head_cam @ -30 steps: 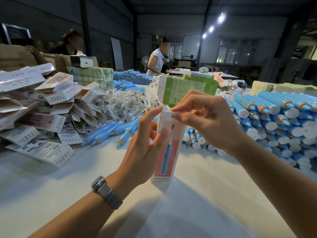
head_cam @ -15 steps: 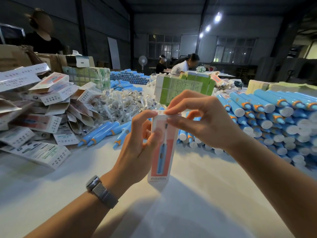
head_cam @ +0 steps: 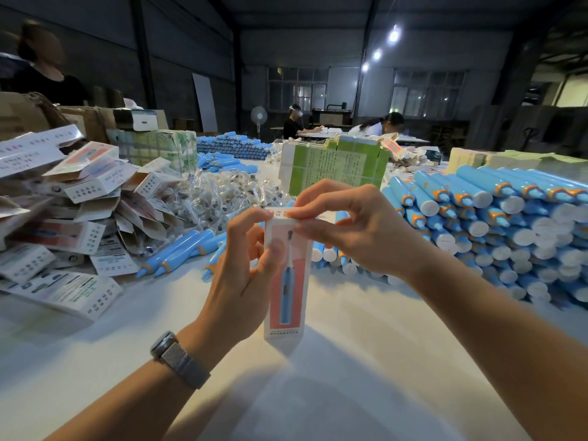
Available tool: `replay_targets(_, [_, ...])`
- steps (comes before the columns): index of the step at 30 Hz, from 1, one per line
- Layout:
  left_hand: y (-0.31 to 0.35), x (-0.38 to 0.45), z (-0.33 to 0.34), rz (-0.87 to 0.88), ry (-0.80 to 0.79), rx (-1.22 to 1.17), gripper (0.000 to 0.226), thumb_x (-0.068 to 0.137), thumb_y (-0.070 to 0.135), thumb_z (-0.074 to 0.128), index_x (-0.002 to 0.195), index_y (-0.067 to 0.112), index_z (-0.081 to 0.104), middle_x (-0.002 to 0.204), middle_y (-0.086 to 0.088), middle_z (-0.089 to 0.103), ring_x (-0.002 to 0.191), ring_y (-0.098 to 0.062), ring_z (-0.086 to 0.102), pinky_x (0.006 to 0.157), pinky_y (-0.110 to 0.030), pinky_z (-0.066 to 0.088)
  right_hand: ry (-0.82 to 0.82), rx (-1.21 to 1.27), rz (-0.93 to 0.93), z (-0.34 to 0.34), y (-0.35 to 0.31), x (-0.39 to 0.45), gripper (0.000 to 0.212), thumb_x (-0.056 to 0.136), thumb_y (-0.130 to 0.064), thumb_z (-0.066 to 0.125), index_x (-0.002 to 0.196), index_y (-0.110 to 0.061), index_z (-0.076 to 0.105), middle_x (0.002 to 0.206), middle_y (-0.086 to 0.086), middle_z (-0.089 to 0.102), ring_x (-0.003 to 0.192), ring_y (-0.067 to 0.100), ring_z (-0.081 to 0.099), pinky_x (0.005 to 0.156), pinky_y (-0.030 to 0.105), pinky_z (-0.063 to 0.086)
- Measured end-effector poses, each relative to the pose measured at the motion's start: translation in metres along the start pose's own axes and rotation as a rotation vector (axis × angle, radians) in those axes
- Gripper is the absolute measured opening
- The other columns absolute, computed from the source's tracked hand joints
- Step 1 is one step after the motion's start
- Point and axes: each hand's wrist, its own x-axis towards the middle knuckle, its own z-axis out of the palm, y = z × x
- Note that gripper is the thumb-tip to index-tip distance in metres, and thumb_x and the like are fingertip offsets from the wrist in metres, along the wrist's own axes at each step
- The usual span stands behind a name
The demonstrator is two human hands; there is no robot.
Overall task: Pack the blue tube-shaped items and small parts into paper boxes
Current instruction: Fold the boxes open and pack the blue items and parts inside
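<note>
A wide white table (head_cam: 366,361) carries everything here. On its right side lies a big stack of blue tubes (head_cam: 496,218), on its left side a heap of flat paper boxes (head_cam: 73,192), and behind the hands a pile of small parts in clear bags (head_cam: 216,195). A few loose tubes (head_cam: 175,253) lie between the heap and the hands.

In the middle one paper box (head_cam: 288,281) stands upright, its lower end resting on the table. I think the step in hand is the closing of this box at its top. The next move seems to call for tucking the top flap fully in and then putting the box aside.

The left hand (head_cam: 245,268) is curled around the side of the box, its thumb pressing on the front. The right hand (head_cam: 359,230) pinches the top flap between thumb and forefinger, closed tightly on it.
</note>
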Motion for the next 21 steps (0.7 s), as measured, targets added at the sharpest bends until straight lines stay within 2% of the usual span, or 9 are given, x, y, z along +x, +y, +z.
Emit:
replay_targets(4, [-0.001,0.0,0.002,-0.035,0.046,-0.016,0.026,0.099,0.039,0.045,0.117,0.056,0.037,0.101,-0.008,0.063,0.085,-0.041,0.06,0.07,-0.061,0.051,0.048,0.015,0.032,0.004,0.008,-0.001,0.024,0.086,-0.009,0.07,0.108,-0.017,0.07,0.098,0.002,0.063,0.085,0.01,0.06,0.072,0.012,0.044])
replay_targets(7, [-0.003,-0.002,0.001,-0.028,0.07,0.02,0.029,0.098,0.041,0.047,0.117,0.06,0.035,0.098,0.002,0.064,0.083,-0.036,0.063,0.069,-0.06,0.052,0.08,-0.074,0.017,0.007,0.01,0.0,0.019,0.088,-0.012,0.07,0.104,-0.023,0.072,0.099,0.003,0.065,0.084,0.013,0.061,0.072,0.012,0.043])
replay_targets(12, [-0.009,-0.004,-0.003,-0.09,0.084,0.011,0.03,0.097,0.043,0.04,0.121,0.06,0.039,0.094,-0.014,0.06,0.081,-0.041,0.061,0.068,-0.063,0.051,0.182,-0.232,0.012,0.016,0.008,0.001,0.019,0.089,-0.011,0.07,0.102,-0.024,0.074,0.099,-0.01,0.057,0.083,0.007,0.058,0.066,0.008,0.041])
replay_targets(15, [-0.011,-0.006,-0.005,-0.075,0.089,0.026,0.035,0.097,0.039,0.037,0.124,0.061,0.041,0.095,-0.012,0.06,0.082,-0.042,0.061,0.065,-0.064,0.052,0.24,-0.317,0.059,0.022,0.007,-0.001,0.018,0.087,-0.018,0.072,0.102,-0.027,0.074,0.099,-0.014,0.053,0.08,0.01,0.059,0.063,0.012,0.042])
replay_targets(16, [-0.011,-0.007,-0.005,-0.071,0.085,0.024,0.036,0.098,0.038,0.037,0.125,0.061,0.041,0.097,-0.009,0.062,0.083,-0.041,0.062,0.065,-0.064,0.052,0.248,-0.34,0.072,0.024,0.006,-0.001,0.019,0.085,-0.026,0.073,0.103,-0.029,0.072,0.1,-0.013,0.053,0.08,0.01,0.06,0.065,0.019,0.047])
replay_targets(18, [-0.012,-0.007,-0.005,-0.069,0.079,0.042,0.039,0.099,0.036,0.036,0.127,0.062,0.043,0.101,-0.001,0.065,0.087,-0.037,0.065,0.069,-0.063,0.054,0.254,-0.415,0.086,0.032,0.006,-0.003,0.035,0.078,-0.044,0.076,0.108,-0.029,0.066,0.105,-0.009,0.053,0.083,0.009,0.059,0.074,0.031,0.053])
replay_targets(19, [-0.013,-0.007,-0.004,-0.061,0.071,0.054,0.041,0.099,0.034,0.036,0.129,0.062,0.045,0.104,0.005,0.065,0.091,-0.034,0.066,0.071,-0.061,0.055,0.259,-0.447,0.087,0.037,0.008,-0.004,0.045,0.075,-0.05,0.077,0.111,-0.028,0.061,0.108,-0.007,0.051,0.086,0.007,0.057,0.076,0.03,0.052])
replay_targets(21, [-0.011,-0.007,-0.002,-0.065,0.042,0.03,0.045,0.1,0.032,0.036,0.132,0.061,0.046,0.113,0.01,0.066,0.1,-0.026,0.068,0.074,-0.054,0.059,0.303,-0.43,0.102,0.044,0.012,-0.006,0.052,0.072,-0.047,0.08,0.112,-0.027,0.052,0.109,-0.007,0.05,0.091,0.005,0.054,0.076,0.025,0.05])
